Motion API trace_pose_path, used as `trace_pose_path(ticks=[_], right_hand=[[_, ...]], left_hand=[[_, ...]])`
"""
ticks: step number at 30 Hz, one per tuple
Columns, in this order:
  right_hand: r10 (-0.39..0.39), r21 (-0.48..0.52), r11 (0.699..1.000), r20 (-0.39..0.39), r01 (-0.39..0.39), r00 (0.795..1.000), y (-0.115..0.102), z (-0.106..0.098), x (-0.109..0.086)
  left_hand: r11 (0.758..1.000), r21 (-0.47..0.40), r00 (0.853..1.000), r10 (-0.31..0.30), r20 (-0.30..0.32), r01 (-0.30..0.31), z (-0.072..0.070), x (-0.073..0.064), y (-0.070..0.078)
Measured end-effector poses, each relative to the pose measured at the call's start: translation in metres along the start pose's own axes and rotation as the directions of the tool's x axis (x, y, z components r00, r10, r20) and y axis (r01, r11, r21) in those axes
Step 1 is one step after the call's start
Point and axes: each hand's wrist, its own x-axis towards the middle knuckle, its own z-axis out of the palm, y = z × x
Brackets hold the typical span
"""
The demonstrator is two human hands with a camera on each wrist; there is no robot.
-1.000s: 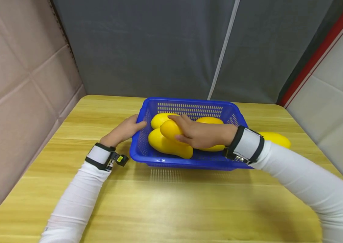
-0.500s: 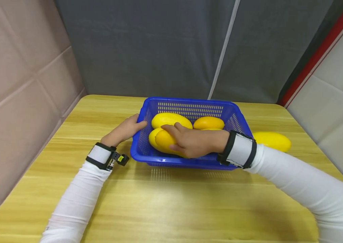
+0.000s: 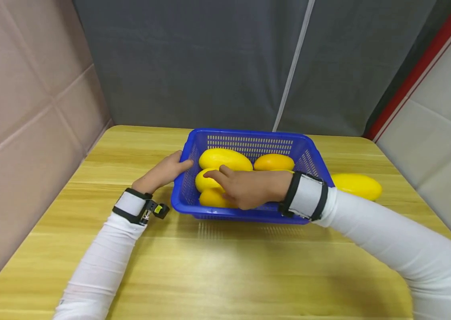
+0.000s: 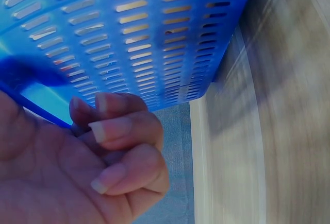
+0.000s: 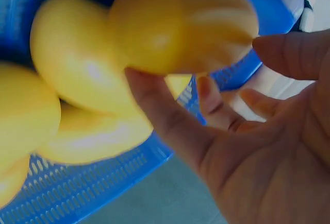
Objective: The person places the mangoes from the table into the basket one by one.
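Note:
A blue plastic basket [image 3: 239, 217] with slotted walls holds several yellow mangoes. My left hand [image 3: 165, 171] grips its left rim, the thumb over the edge and the fingers curled outside, as the left wrist view shows. My right hand [image 3: 249, 189] is inside the basket, its index finger extended and its thumb apart. One orange-yellow mango [image 5: 175, 26] lies at the front left, with my right thumb and index fingertips at its sides. Beside it are a mango [image 3: 208, 179] partly under my index finger and a large mango [image 3: 225, 159] behind. My right hand hides part of the basket's contents.
A smaller orange mango [image 3: 274, 162] sits at the back right inside the basket. Outside, another yellow mango [image 3: 356, 186] lies on the wooden table [image 3: 225, 266] to the right, behind my right forearm. A grey curtain [image 3: 193, 66] hangs beyond the table's far edge.
My right hand has brought the orange-yellow mango down from above the others to the basket's front left, and its fingers have spread away from it. My left hand has stayed on the rim.

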Motion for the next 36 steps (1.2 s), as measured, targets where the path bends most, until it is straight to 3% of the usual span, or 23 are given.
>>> trace_pose_path(ticks=[3,6,11,18,25,31,36], right_hand=[[0.011,0.007,1.0,0.0,-0.011,1.0,0.001,-0.003,0.005],[0.049,0.039,0.998,0.049,-0.051,0.998,0.002,-0.006,0.007],[0.059,-0.023,0.998,0.115,-0.057,0.992,0.002,-0.005,0.009],[0.005,-0.058,0.998,0.097,0.001,0.995,-0.001,-0.001,0.014],[0.022,-0.093,0.996,0.04,-0.018,0.999,-0.006,-0.002,0.016],[0.012,-0.138,0.99,0.064,-0.003,0.998,-0.011,-0.002,0.017],[0.067,-0.136,0.99,0.138,-0.048,0.988,-0.015,-0.004,0.018]], left_hand=[[1.0,-0.007,1.0,-0.005,0.006,0.005,0.0,0.0,0.001],[1.0,-0.007,1.0,-0.011,0.006,0.011,0.0,0.0,0.001],[1.0,0.008,1.0,-0.021,0.004,0.021,-0.001,0.0,0.002],[1.0,0.012,1.0,-0.02,0.0,0.02,-0.001,0.0,0.001],[1.0,0.001,1.0,-0.014,0.006,0.014,0.0,0.002,0.0],[1.0,-0.023,1.0,0.0,0.01,0.0,-0.001,0.0,0.0],[1.0,-0.016,1.0,-0.005,0.012,0.005,-0.001,0.0,0.0]])
